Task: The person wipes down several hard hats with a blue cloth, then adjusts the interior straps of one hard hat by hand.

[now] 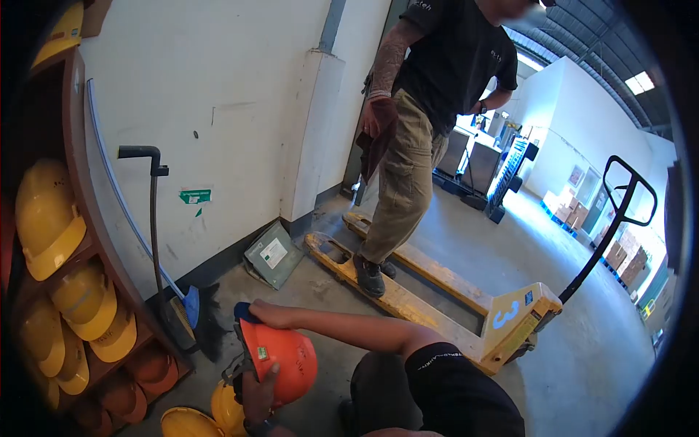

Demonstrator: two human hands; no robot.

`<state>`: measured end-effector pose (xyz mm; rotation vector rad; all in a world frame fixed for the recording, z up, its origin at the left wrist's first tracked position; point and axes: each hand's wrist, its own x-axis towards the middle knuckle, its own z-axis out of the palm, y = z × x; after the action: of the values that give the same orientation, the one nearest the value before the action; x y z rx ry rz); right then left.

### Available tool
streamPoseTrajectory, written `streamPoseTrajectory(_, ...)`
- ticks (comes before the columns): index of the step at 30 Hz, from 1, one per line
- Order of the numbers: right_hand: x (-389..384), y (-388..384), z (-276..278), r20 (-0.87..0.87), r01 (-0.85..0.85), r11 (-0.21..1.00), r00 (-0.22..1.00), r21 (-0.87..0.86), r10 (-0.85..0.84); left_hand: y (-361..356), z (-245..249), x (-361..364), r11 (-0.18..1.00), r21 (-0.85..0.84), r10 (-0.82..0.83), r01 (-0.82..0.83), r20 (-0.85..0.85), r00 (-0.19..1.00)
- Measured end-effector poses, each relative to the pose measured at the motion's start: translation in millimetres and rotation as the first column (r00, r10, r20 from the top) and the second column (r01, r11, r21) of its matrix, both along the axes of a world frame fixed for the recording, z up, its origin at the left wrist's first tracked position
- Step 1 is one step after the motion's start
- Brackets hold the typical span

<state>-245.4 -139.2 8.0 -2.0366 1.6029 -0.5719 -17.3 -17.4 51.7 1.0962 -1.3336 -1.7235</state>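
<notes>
An orange hard hat [290, 363] is tilted on its side low in the view, its dark straps hanging at the left. My left hand [260, 390] grips it from below, with the thumb on the outer shell near a small green label. Across its upper edge lies my right hand [271, 315], closed on a dark blue piece [246, 312] that looks like cloth and is pressed against the rim. My right fingertips are partly hidden. Just below the orange hat, yellow hard hats [188, 422] rest on the floor.
A brown shelf [71, 146] with yellow and orange hard hats stands at left, beside a broom [188, 306]. A grey-green folder-like object [274, 253] leans near the wall. A co-worker [408, 153] holding dark red cloth steps over a yellow pallet jack [429, 298].
</notes>
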Motion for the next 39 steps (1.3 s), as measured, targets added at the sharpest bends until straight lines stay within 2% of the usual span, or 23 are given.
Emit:
streamPoseTrajectory(1,9.7,9.8,22.5,0.342,0.041,0.952,0.928,0.303,-0.149,-2.5,0.6,2.8,1.000,0.005,-0.007,0.007,-0.006,1.000)
streamPoseTrajectory(2,16.2,17.2,42.1,0.579,-0.035,0.821,0.726,0.570,-0.371,-6.7,-0.1,6.3,0.994,-0.030,-0.102,0.102,0.014,0.995)
streamPoseTrajectory(3,17.5,20.1,52.8,0.626,-0.109,0.768,0.655,0.632,-0.422,-9.7,0.5,9.4,0.979,-0.064,-0.192,0.194,0.038,0.981)
streamPoseTrajectory(4,16.9,17.7,42.7,0.624,-0.107,0.766,0.656,0.634,-0.425,-11.8,7.4,11.8,0.979,-0.062,-0.193,0.195,0.036,0.981)
streamPoseTrajectory(6,11.0,6.6,12.9,0.614,-0.038,0.784,0.646,0.619,-0.454,-17.0,23.0,17.5,0.967,0.005,-0.243,0.253,0.297,0.923)
streamPoseTrajectory(7,15.8,6.6,13.2,0.614,-0.041,0.781,0.644,0.623,-0.456,-19.3,11.9,18.8,0.968,0.011,-0.243,0.252,0.300,0.923)
streamPoseTrajectory(9,18.6,5.1,15.3,0.542,0.042,0.764,0.680,0.644,-0.494,-23.7,-8.8,14.9,0.993,-0.054,-0.087,0.103,0.249,0.965)
streamPoseTrajectory(10,18.7,1.8,13.9,0.536,0.042,0.761,0.684,0.648,-0.495,-22.1,-9.1,16.4,0.994,-0.049,-0.085,0.100,0.244,0.966)
streamPoseTrajectory(12,21.2,-0.6,19.2,0.448,0.083,0.796,0.790,0.599,-0.419,-15.9,-4.1,16.9,0.997,0.074,-0.021,0.011,0.145,0.989)
streamPoseTrajectory(16,20.3,8.7,33.5,0.377,0.077,0.838,0.868,0.540,-0.323,-16.3,-7.3,8.4,0.994,0.108,0.022,-0.028,0.058,0.998)
streamPoseTrajectory(18,11.6,4.8,23.5,0.126,-0.005,0.932,0.991,0.363,-0.044,-21.8,-23.7,1.3,0.990,0.137,0.030,-0.021,-0.066,0.997)
streamPoseTrajectory(19,16.3,11.5,30.3,0.129,-0.007,0.929,0.991,0.371,-0.043,-25.8,-35.0,-4.7,0.989,0.145,0.032,-0.023,-0.063,0.998)
streamPoseTrajectory(21,28.0,28.2,41.3,-0.023,-0.016,0.993,1.000,0.120,0.019,-36.6,-74.2,-18.9,0.959,-0.271,0.112,-0.086,0.084,0.990)
streamPoseTrajectory(23,34.9,33.4,44.7,-0.025,-0.123,0.984,0.992,0.128,0.127,-27.5,-129.7,-27.5,0.798,-0.598,0.259,-0.075,0.228,0.938)
streamPoseTrajectory(25,39.8,37.4,38.7,-0.065,-0.215,0.976,0.974,0.024,0.216,-20.3,-179.1,-37.6,0.717,-0.696,0.353,0.031,0.402,0.845)
streamPoseTrajectory(27,46.3,45.6,50.5,-0.136,-0.311,0.950,0.943,-0.034,0.304,-27.0,-134.1,-29.1,0.945,-0.306,0.200,-0.118,0.251,0.947)
streamPoseTrajectory(28,43.9,45.7,40.9,-0.160,-0.318,0.943,0.940,-0.094,0.301,-28.3,-102.6,-19.9,0.981,-0.075,0.185,-0.176,0.135,0.973)
streamPoseTrajectory(29,50.9,54.5,57.8,-0.249,-0.275,0.956,0.938,-0.104,0.242,-28.6,-79.9,-18.6,0.965,0.152,0.215,-0.213,0.003,0.977)
streamPoseTrajectory(31,57.6,55.4,65.9,-0.285,-0.194,0.975,0.946,-0.109,0.156,-28.4,-102.2,-22.8,0.928,0.142,0.365,-0.345,-0.151,0.919)
streamPoseTrajectory(32,50.4,55.4,76.5,-0.334,-0.111,0.984,0.941,-0.140,0.058,-27.3,-97.0,-22.0,0.919,0.147,0.385,-0.367,-0.126,0.914)
streamPoseTrajectory(34,52.4,64.2,103.8,-0.325,-0.132,0.989,0.940,-0.069,0.103,-28.5,-83.0,-19.2,0.881,0.352,0.465,-0.316,-0.528,0.710)
streamPoseTrajectory(36,55.8,71.1,108.7,-0.339,-0.151,0.989,0.930,-0.001,0.141,-31.9,-84.4,-14.7,0.880,0.333,0.474,-0.340,-0.543,0.693)
streamPoseTrajectory(39,71.9,92.3,102.4,-0.346,-0.431,0.899,0.857,-0.077,0.381,-33.0,-74.4,-11.0,0.872,0.327,0.489,-0.364,-0.558,0.670)
